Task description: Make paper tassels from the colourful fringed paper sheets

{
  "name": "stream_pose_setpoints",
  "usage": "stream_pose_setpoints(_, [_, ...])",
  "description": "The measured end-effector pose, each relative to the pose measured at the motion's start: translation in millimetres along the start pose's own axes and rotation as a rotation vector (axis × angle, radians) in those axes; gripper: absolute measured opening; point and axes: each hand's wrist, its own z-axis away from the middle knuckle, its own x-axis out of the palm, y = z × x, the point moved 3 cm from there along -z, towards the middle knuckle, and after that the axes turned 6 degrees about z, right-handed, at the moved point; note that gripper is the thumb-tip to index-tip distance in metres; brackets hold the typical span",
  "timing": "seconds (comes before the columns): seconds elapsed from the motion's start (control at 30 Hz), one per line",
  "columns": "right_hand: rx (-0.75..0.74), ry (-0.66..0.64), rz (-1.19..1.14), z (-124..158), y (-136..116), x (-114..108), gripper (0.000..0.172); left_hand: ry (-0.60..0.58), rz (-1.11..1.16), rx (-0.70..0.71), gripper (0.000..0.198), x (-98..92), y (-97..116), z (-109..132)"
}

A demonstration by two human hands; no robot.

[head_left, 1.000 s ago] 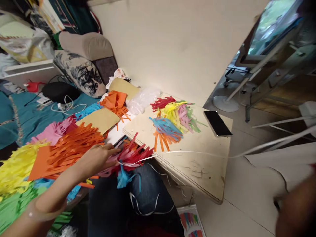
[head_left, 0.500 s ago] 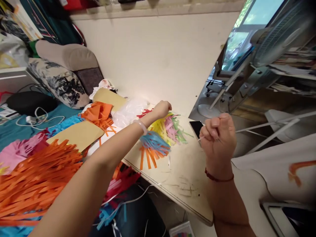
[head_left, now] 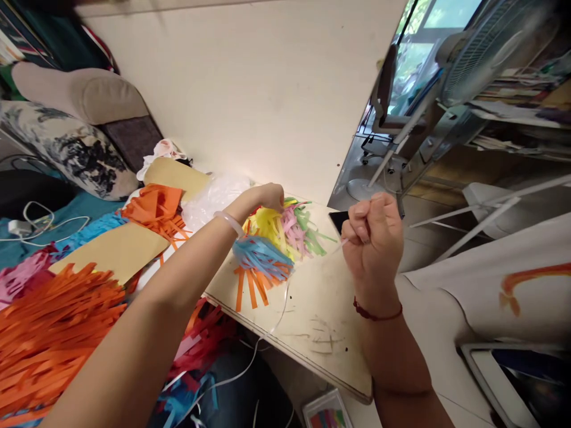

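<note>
My right hand point(head_left: 372, 238) pinches the ribbon point(head_left: 272, 324) in a fist. My left hand point(head_left: 263, 199) closes on the tassels point(head_left: 279, 235); I should keep the ribbon taut.

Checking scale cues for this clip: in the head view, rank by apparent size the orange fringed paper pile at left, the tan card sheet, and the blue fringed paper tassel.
1. Orange fringed paper pile, largest, though nearest the camera.
2. Tan card sheet.
3. Blue fringed paper tassel, smallest.
</note>
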Motion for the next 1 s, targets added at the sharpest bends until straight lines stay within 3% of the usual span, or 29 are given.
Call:
stream_pose_setpoints(0.07, [0.014, -0.013, -0.001, 0.5, 1.5, 4.9, 0.030, 0.073, -0.009, -0.015, 0.013, -7.9, -1.3, 14.0])
stream_pose_setpoints(0.13, [0.029, -0.044, -0.028, 1.0, 4.8, 10.5, 0.029, 0.238, 0.022, -0.018, 0.019, -21.4, -2.4, 34.2])
stream_pose_setpoints(0.23, [0.051, -0.097, -0.023, 4.7, 10.9, 19.3, 0.022, 0.634, 0.314, 0.071, 0.027, -40.7, -1.6, 79.4])
stream_pose_setpoints(0.3, [0.078, -0.123, 0.018, 10.5, 13.8, 25.6, 0.017, 0.757, 0.575, 0.157, 0.029, -40.1, 2.0, 111.7])
stream_pose_setpoints(0.4, [0.085, -0.169, 0.135, 23.5, 11.8, 36.7, 0.011, 0.592, 0.827, 0.253, 0.028, -18.4, 17.4, 147.8])
stream_pose_setpoints(0.5, [-0.054, -0.196, 0.354, 37.4, -0.8, 47.0, 0.005, 0.481, 0.972, 0.304, 0.027, 5.6, 35.4, 171.7])
stream_pose_setpoints(0.63, [-0.377, -0.204, 0.703, 52.7, -22.8, 57.6, 0.005, 0.536, 0.951, 0.325, 0.022, 20.6, 50.2, 189.7])
stream_pose_setpoints(0.73, [-0.551, -0.224, 0.826, 59.9, -32.0, 62.6, 0.008, 0.578, 0.844, 0.379, 0.019, 22.6, 56.6, 197.8])
stream_pose_setpoints(1.0, [-0.661, -0.217, 0.907, 63.8, -36.4, 64.1, 0.011, 0.661, 0.579, 0.458, 0.016, 19.0, 66.2, 207.4])
